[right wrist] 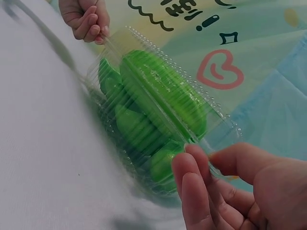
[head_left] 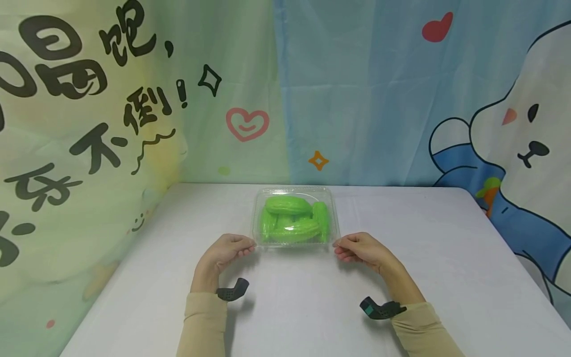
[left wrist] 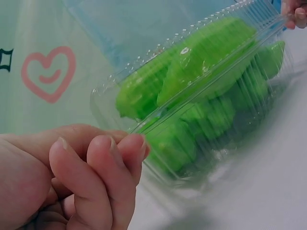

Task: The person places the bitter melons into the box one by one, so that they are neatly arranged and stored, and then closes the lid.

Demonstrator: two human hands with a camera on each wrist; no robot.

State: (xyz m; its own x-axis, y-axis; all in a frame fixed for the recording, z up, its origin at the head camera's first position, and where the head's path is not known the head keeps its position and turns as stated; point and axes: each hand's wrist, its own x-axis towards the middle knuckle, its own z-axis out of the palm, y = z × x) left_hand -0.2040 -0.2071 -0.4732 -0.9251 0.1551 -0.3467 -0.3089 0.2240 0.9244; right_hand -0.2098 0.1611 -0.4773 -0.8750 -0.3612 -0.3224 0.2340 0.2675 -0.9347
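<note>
A clear plastic clamshell box, its lid down, stands at the back of the table. Inside lie several bright green ridged vegetables that look like cucumbers or small gourds; their exact kind I cannot tell. My left hand pinches the box's near left corner between thumb and fingers. At the near right corner, my right hand pinches the rim in the same way. Both wrist views show the fingertips at the seam where lid and base meet, with the green vegetables behind the ribbed wall.
A white table lies under the box and both forearms. Behind it hangs a printed curtain with hearts, lettering and a white bear. Each wrist carries a small black camera mount.
</note>
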